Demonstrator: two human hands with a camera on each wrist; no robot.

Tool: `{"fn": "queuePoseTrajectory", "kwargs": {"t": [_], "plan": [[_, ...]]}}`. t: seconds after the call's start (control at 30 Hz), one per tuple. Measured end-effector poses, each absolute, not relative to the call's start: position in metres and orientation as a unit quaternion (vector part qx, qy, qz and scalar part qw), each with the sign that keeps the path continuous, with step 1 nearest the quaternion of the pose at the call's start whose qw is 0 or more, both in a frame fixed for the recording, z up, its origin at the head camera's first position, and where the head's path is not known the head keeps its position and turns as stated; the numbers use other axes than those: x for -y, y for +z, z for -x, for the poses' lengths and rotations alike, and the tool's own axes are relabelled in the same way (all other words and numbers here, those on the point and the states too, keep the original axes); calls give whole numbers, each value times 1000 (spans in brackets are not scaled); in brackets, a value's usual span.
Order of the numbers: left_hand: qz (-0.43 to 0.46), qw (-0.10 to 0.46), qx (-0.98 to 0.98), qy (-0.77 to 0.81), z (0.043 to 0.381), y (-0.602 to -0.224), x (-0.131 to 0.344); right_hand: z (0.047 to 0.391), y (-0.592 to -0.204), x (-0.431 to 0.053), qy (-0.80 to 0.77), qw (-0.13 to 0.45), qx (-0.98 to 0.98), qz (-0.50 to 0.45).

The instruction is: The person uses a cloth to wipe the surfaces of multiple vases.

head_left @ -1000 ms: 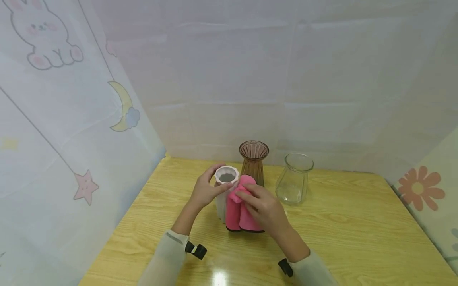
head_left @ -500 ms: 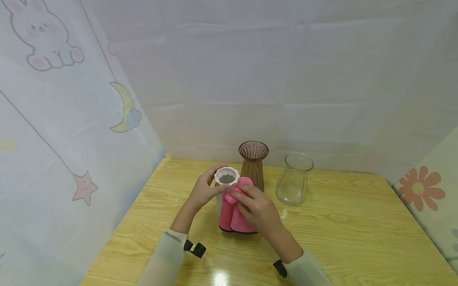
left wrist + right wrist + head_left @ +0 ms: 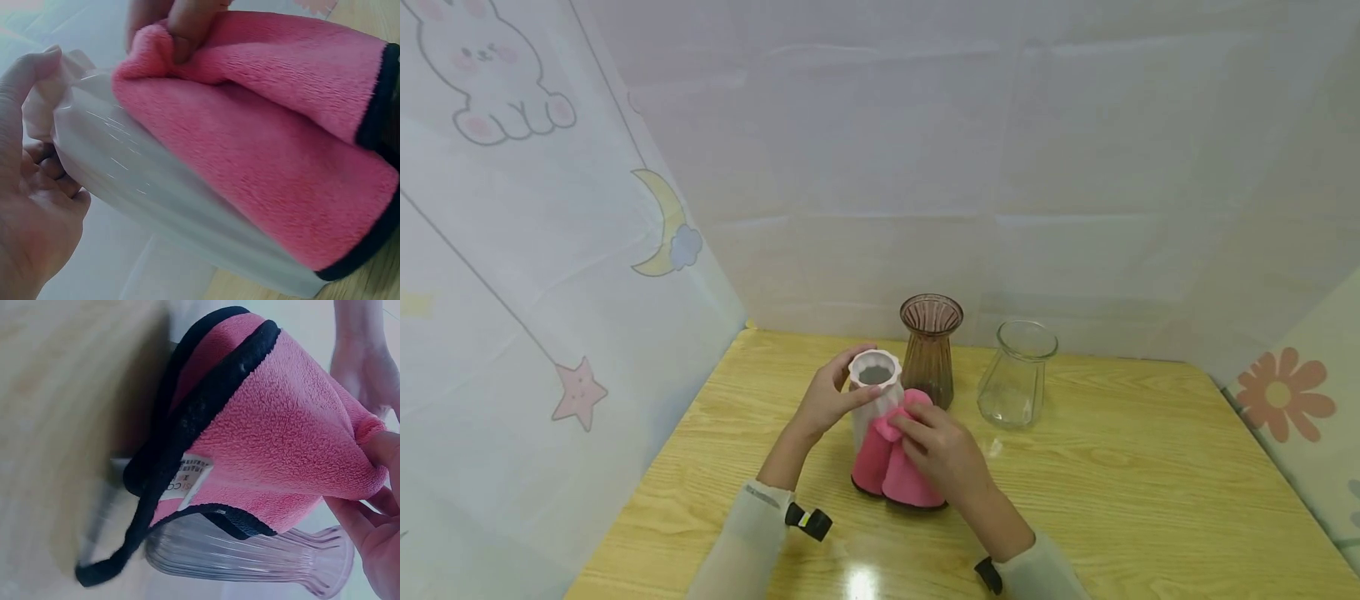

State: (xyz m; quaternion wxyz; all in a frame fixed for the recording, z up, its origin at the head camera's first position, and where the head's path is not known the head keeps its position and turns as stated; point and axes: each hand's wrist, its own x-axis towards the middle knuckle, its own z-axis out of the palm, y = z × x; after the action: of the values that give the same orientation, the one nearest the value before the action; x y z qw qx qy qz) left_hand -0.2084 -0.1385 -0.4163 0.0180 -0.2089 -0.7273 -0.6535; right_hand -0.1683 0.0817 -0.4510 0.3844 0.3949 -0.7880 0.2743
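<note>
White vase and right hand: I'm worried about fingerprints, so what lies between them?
The pink cloth, pinched by the right hand, lies between that hand and the white vase; the left wrist view shows it.

Table (image 3: 1112, 492): yellow, wood-grained, with a light reflection (image 3: 861, 582) at the near side. Brown vase (image 3: 929, 358): ribbed glass, upright, flared rim, at the far side. Clear vase (image 3: 1012, 392): glass, upright, to its right, the two standing apart. Far sheet (image 3: 880, 167): pale, creased horizontally. Left sheet (image 3: 512, 225): printed with a rabbit (image 3: 482, 62), yellow moon (image 3: 673, 218), blue cloud (image 3: 686, 247) and pink star (image 3: 580, 392). Right sheet (image 3: 1318, 329): orange flower (image 3: 1277, 395) printed on it.
</note>
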Motion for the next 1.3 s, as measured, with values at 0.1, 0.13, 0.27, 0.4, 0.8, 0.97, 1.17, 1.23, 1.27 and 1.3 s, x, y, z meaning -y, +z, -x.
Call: {"fn": "queuePoseTrajectory", "kwargs": {"t": [0.1,0.13,0.27,0.4,0.8,0.97,1.17,1.23,1.27,1.3], "plan": [[207,15,729,-652,208,-416,139,167,-457,-82,268,375,797,-392],[207,13,729,-652,208,-416,139,166,-459,-82,267,370,800,-390],[211,9,726,-654,209,-416,140,165,-465,-83,262,354,811,-384],[220,8,725,-653,209,-416,141,163,-469,-83,259,329,827,-375],[251,-25,693,-675,212,-421,143,156,-473,-87,253,275,852,-368],[216,18,734,-643,206,-419,135,155,-460,-92,271,343,815,-379],[168,66,785,-592,203,-415,128,156,-436,-97,313,377,777,-394],[163,66,790,-587,202,-413,128,158,-430,-98,320,388,764,-404],[162,64,791,-586,201,-412,128,159,-427,-98,322,394,758,-408],[162,60,791,-587,201,-412,129,160,-425,-98,322,401,752,-412]]}}
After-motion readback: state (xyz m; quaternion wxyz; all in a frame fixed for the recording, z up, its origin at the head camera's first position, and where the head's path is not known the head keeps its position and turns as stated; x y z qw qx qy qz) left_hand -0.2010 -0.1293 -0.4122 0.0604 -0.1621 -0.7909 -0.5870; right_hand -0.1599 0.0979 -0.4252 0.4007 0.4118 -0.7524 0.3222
